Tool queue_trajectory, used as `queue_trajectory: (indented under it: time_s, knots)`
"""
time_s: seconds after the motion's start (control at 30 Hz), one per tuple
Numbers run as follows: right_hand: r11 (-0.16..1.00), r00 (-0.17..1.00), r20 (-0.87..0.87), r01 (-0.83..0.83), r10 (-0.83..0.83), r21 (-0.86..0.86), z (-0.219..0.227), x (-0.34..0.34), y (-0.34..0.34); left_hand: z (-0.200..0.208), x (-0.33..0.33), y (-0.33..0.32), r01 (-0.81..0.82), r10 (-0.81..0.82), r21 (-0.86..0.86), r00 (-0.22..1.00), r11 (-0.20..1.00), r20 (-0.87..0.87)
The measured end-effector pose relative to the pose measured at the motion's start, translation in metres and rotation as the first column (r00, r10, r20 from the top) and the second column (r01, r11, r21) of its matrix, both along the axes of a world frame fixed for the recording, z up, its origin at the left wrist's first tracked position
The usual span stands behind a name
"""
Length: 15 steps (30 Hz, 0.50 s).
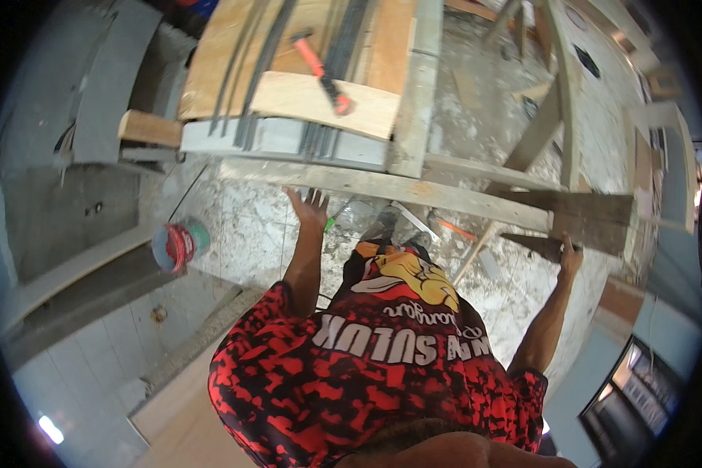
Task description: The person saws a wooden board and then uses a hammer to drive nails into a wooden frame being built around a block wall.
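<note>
My left hand [310,209] is raised with its fingers spread, holding nothing, just on the near side of a long wooden beam [366,184]. Whether its fingertips touch the beam I cannot tell. Off to the right, my right hand [572,256] is closed around the handle end of a handsaw [532,246]. The saw's dark, tapering blade points left, below the beam's right end. Beyond the beam, a hammer [313,66] with an orange and black handle lies across a pale wooden board [288,95].
Dark metal strips [269,62] lie on plywood under the board. A bucket [183,243] with red and teal sides stands on the dirty floor at left. Timber braces [542,117] rise at far right. A thin wooden stick [474,253] and an orange strip [454,226] lie near my feet.
</note>
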State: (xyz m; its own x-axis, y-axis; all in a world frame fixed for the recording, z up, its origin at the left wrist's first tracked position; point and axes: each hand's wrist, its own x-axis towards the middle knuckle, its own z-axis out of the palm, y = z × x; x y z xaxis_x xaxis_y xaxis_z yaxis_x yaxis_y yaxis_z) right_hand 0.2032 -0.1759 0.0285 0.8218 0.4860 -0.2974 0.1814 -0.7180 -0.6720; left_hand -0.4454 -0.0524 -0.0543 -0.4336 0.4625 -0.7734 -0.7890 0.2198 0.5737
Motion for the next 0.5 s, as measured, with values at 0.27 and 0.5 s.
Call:
queue_trajectory:
  time_s: [0.27,0.5]
  knots:
    - [0.994,0.987,0.132,-0.099,0.094,0.035,-0.009,0.012,-0.004,-0.032,-0.023,0.036,0.098,-0.132,0.322,0.988,0.942,0.085]
    - [0.999,0.995,0.094,-0.027,0.023,0.040,0.009,-0.002,-0.001,-0.015,-0.012,0.043,0.079,-0.107,0.272,0.990,0.959,0.091]
